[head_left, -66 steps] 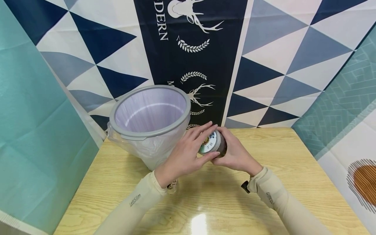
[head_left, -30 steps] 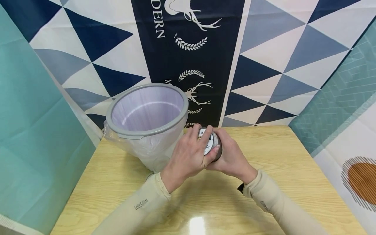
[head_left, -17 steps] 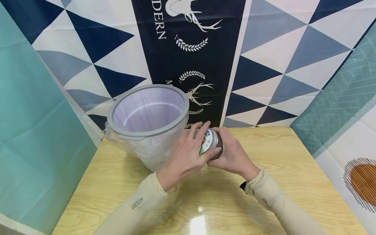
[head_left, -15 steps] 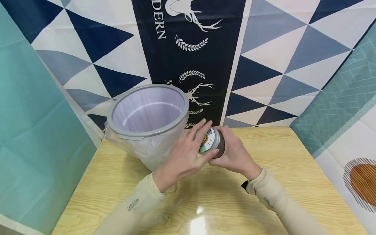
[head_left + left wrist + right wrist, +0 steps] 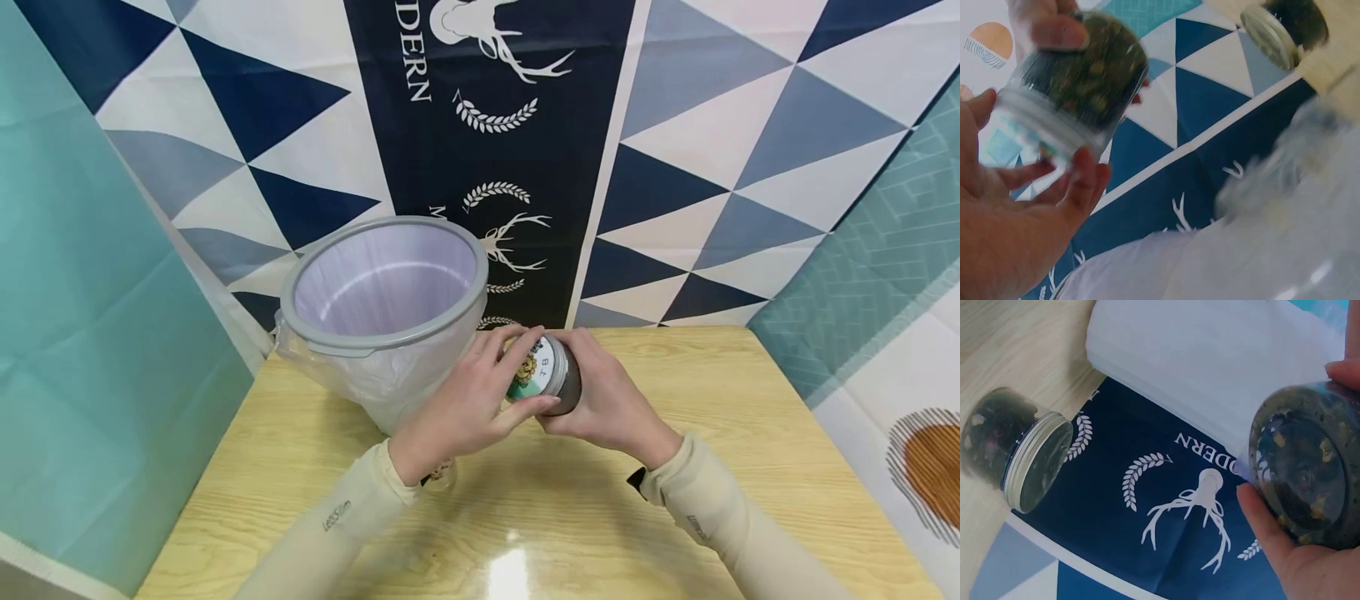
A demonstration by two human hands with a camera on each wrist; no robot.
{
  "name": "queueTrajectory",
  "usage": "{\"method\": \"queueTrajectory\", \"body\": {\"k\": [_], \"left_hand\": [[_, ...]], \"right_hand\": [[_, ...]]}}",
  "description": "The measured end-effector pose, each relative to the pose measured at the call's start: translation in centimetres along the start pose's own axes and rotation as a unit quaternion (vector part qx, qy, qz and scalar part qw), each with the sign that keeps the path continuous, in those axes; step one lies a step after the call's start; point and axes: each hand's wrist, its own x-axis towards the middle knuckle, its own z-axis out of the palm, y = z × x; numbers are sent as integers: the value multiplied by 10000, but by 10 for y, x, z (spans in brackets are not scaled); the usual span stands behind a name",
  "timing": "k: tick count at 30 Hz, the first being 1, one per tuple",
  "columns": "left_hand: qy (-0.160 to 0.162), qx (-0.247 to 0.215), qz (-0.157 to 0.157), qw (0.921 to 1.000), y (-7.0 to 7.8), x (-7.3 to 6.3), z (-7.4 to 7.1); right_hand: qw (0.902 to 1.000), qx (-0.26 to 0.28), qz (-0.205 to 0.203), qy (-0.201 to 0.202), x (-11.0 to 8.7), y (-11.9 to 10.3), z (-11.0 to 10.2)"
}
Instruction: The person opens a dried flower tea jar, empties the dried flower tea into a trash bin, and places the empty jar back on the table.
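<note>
Above the table, both hands hold one clear jar [image 5: 572,387] with dark, speckled contents. The left hand [image 5: 465,404] has its thumb and fingers around the silver-rimmed lid [image 5: 536,367], which carries a round printed label. Around the jar's body curls the right hand [image 5: 611,404]. The jar is tilted, lid facing left toward the head camera. In the right wrist view its round base [image 5: 1307,475] shows at the right. In the left wrist view the jar [image 5: 1094,72] is blurred, with the fingertips spread around the lid's edge.
A second lidded jar [image 5: 994,440] stands on the wooden table [image 5: 600,533]; in the head view the left wrist mostly covers it. A grey-rimmed bin [image 5: 382,340] with a plastic liner stands at left. Patterned cloth [image 5: 675,208] hangs behind the table.
The left hand has turned back and forth on the lid, and the label's angle has shifted. The right hand keeps its hold on the body. The jar has moved slightly down.
</note>
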Motion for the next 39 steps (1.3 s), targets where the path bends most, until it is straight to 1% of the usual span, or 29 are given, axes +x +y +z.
{"method": "queueTrajectory", "body": {"k": [2,3,5,7,9,11,14,16,20,26,33,37,39], "left_hand": [[125,-46,-181,9997,0,-1,5],[133,-50,-294,9995,1,-2,6],[59,-27,-539,9985,0,-4,7],[-68,0,-753,9971,-1,-7,4],[-174,8,-811,9966,-2,-9,0],[-216,-24,-657,9976,-3,-10,-4],[-257,-55,-193,9995,-4,-10,-7],[-283,-59,63,9996,-4,-10,-7],[-324,-75,230,9992,-6,-9,-7],[-347,2,214,9992,-5,-7,-5],[-149,-23,-100,9998,-1,-4,1],[-222,-29,-209,9995,0,-4,1],[-311,-55,-150,9994,-1,-4,0]], "right_hand": [[10000,-32,-43,7,-1,0,1],[10000,-46,-66,1,-1,1,2],[9999,-76,-94,-93,0,3,5],[9996,-107,-145,-206,2,4,7],[9993,-126,-197,-275,3,5,8],[9992,-102,-255,-277,4,5,7],[9994,-20,-289,-204,4,4,2],[9994,16,-274,-200,3,5,-1],[9993,39,-228,-289,3,5,-3],[9994,36,-223,-272,1,5,-2],[9996,-64,-142,-215,0,5,-2],[9996,-37,-10,-295,-2,6,-5],[9994,5,24,-341,-2,6,-6]]}}
